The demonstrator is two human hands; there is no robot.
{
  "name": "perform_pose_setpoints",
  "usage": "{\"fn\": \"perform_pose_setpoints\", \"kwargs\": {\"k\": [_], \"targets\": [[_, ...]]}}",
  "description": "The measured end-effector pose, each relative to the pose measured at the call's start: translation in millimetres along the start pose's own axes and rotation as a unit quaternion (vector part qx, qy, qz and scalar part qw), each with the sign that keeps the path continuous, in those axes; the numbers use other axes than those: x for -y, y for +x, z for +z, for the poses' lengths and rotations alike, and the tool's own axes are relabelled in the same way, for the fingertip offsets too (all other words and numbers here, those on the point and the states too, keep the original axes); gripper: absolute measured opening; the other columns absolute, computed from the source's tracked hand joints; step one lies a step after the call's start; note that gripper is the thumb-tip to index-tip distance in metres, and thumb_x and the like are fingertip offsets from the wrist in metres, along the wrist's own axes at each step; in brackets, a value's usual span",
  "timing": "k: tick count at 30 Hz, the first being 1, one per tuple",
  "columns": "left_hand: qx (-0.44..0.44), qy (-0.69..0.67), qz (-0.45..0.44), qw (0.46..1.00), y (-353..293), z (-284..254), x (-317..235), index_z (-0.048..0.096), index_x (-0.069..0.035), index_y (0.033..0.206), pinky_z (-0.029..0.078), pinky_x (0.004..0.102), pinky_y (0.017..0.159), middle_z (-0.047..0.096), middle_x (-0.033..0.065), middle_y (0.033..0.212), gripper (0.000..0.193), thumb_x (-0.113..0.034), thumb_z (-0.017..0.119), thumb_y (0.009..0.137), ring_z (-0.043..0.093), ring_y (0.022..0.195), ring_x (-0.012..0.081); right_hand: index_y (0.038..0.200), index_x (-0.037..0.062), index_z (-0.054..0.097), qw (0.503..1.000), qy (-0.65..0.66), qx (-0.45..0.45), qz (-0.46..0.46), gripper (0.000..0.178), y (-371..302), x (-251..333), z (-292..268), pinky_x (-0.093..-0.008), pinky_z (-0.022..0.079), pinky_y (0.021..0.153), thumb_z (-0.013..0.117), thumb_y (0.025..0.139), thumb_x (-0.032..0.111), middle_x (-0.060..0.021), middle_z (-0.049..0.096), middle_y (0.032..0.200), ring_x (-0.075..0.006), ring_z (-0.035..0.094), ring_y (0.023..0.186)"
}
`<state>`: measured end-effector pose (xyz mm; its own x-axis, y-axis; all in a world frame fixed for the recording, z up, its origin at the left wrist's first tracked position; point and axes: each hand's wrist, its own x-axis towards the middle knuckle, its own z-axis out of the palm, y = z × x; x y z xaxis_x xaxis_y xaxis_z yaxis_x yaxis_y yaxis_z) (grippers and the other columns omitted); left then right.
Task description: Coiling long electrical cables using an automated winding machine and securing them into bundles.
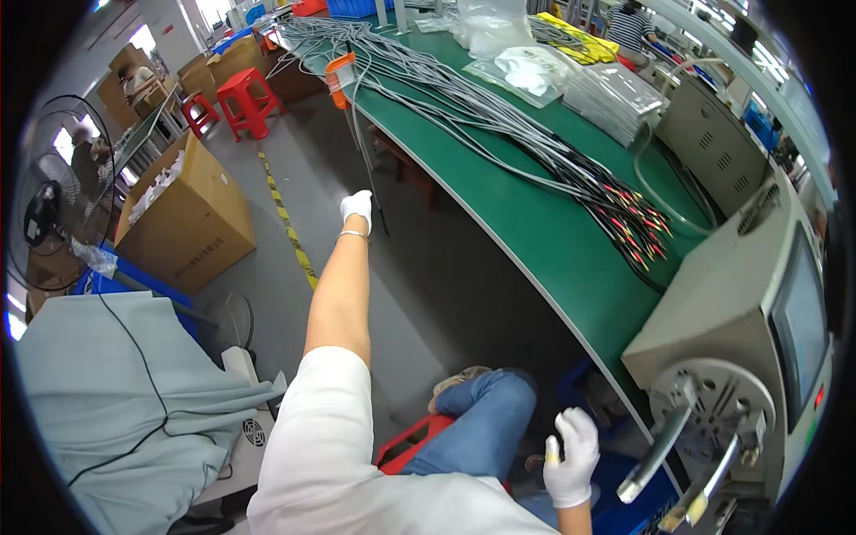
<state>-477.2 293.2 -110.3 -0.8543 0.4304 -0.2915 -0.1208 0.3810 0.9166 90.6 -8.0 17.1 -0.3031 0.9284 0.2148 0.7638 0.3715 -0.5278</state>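
Observation:
My left hand point(357, 212), in a white glove, is stretched forward beside the table's left edge. Close to its fingers, the ends of a few grey cables point(374, 183) hang down over the edge; whether it touches them is unclear, and its fingers are too foreshortened to read. My right hand point(571, 456), also gloved, is raised near my lap with loosely bent fingers, thumb apart and nothing visible in it. To its right is a round metal disc point(713, 397) with two metal prongs, on the front of a beige machine point(713, 294). A long bundle of grey cables point(481, 111) lies along the green table point(499, 209).
Red-and-gold connector ends point(637, 223) lie near the machine. An orange tool point(339, 78) sits at the table edge. Clear plastic bags point(615, 98) are on the far side. Left are a cardboard box point(192, 223), a fan point(45, 214), red stools point(248, 100) and a grey cloth point(116, 383).

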Motion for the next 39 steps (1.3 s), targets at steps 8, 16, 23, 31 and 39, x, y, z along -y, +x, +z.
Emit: {"fn": "perform_pose_setpoints", "kwargs": {"k": [8, 16, 23, 31, 39], "targets": [[-0.001, -0.095, 0.141, 0.985, 107, 32, -98, 0.034, 0.011, 0.136, 0.029, 0.0368, 0.109, 0.037, 0.0263, 0.143, 0.083, -0.05, 0.056, 0.085, 0.035, 0.134, 0.0359, 0.126, -0.0001, 0.047, 0.967, -0.248, -0.051, 0.01, 0.066, 142, 18, 45, -0.0518, 0.028, 0.107, 0.073, 0.065, 0.009, -0.0226, 0.042, 0.136, -0.0415, 0.039, 0.127], [0.046, -0.159, 0.218, 0.962, 186, 63, -138, 0.048, 0.001, 0.131, 0.034, 0.0361, 0.101, 0.054, 0.0138, 0.128, 0.078, -0.064, 0.046, 0.088, 0.046, 0.12, 0.0271, 0.133, -0.0029, 0.035, 0.937, -0.342, -0.076, 0.0, 0.083, 139, -9, 73, -0.0528, 0.026, 0.108, 0.076, 0.062, 0.016, -0.0237, 0.038, 0.139, -0.0398, 0.036, 0.13], [0.267, -0.2, 0.083, 0.939, 87, 61, -59, 0.061, -0.013, 0.089, 0.038, 0.0287, 0.052, 0.055, -0.0005, 0.069, 0.029, -0.042, 0.063, 0.088, 0.05, 0.06, 0.0124, 0.134, -0.0038, 0.034, 0.94, -0.329, -0.092, -0.022, 0.087, 142, -8, 71, -0.0518, 0.025, 0.108, 0.077, 0.061, 0.017, -0.0241, 0.038, 0.14, -0.0396, 0.035, 0.131], [0.376, -0.343, -0.047, 0.86, -207, 21, 46, 0.059, -0.003, 0.102, 0.051, 0.0344, 0.072, 0.065, 0.0078, 0.082, 0.018, -0.013, 0.06, 0.087, 0.063, 0.076, 0.0183, 0.138, -0.0034, 0.031, 0.954, -0.286, -0.081, -0.031, 0.092, 136, 5, 53, -0.0491, 0.024, 0.11, 0.079, 0.062, 0.018, -0.022, 0.037, 0.141, -0.038, 0.033, 0.133], [0.557, -0.301, -0.041, 0.773, -443, -41, -12, 0.059, 0.001, 0.108, 0.05, 0.0337, 0.084, 0.067, 0.0116, 0.097, 0.023, -0.013, 0.058, 0.09, 0.062, 0.09, 0.0204, 0.134, -0.0024, 0.041, 0.977, 0.199, 0.0, -0.078, 0.06, 41, 53, 41, -0.0417, 0.045, 0.093, 0.064, 0.084, 0.022, -0.0227, 0.051, 0.126, -0.033, 0.055, 0.111]]}}
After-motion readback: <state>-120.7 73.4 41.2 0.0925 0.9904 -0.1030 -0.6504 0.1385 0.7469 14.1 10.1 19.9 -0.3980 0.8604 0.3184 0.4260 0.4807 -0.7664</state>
